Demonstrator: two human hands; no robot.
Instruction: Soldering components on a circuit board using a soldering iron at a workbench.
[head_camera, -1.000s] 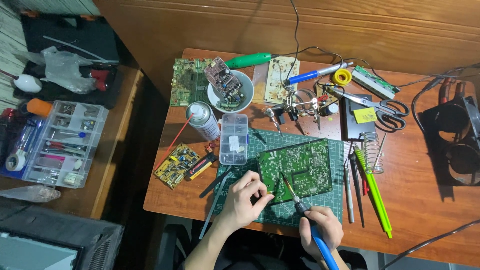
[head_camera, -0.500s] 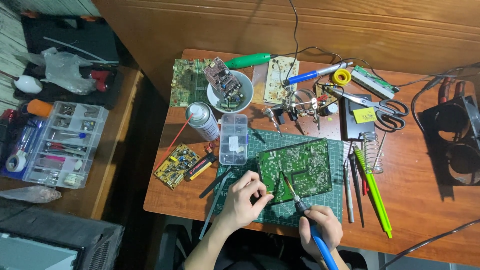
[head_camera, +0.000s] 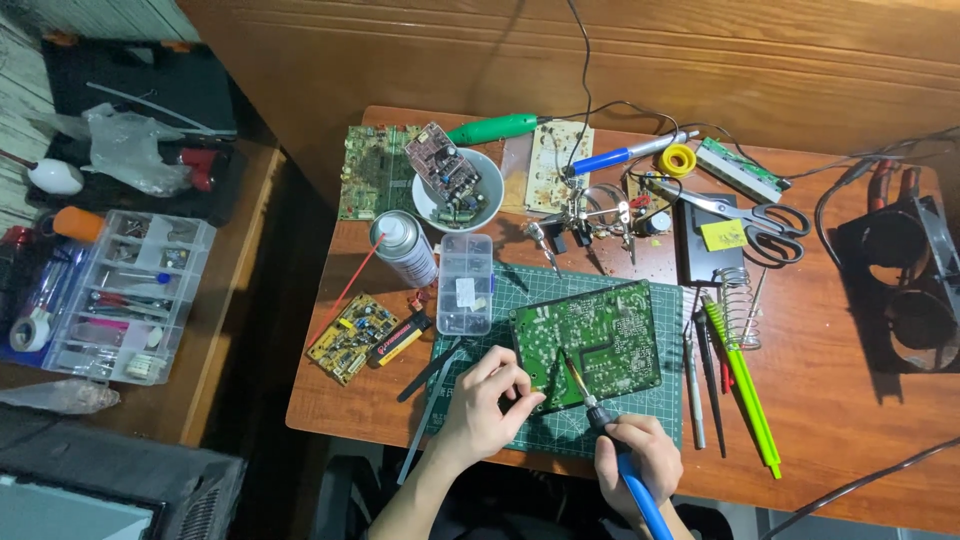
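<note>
- While the right hand (head_camera: 640, 462) grips a blue soldering iron (head_camera: 612, 450), the left hand (head_camera: 487, 405) pinches solder at a green board (head_camera: 590, 340).
- White bowl (head_camera: 490, 205) holds a small circuit board (head_camera: 443, 165).
- Clear parts box (head_camera: 466, 283) sits shut.

On the worktop (head_camera: 860, 420) lie scissors (head_camera: 760, 215), a spray can (head_camera: 405, 248), a clear small box (head_camera: 466, 283) and a white bowl (head_camera: 458, 190) holding what seems a circuit part. A green pen (head_camera: 742, 385) lies right.

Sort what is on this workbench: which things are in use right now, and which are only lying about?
In use: left hand, right hand, soldering iron, green circuit board, cutting mat.
Lying about: scissors, spray can, small clear box, yellow board.
</note>
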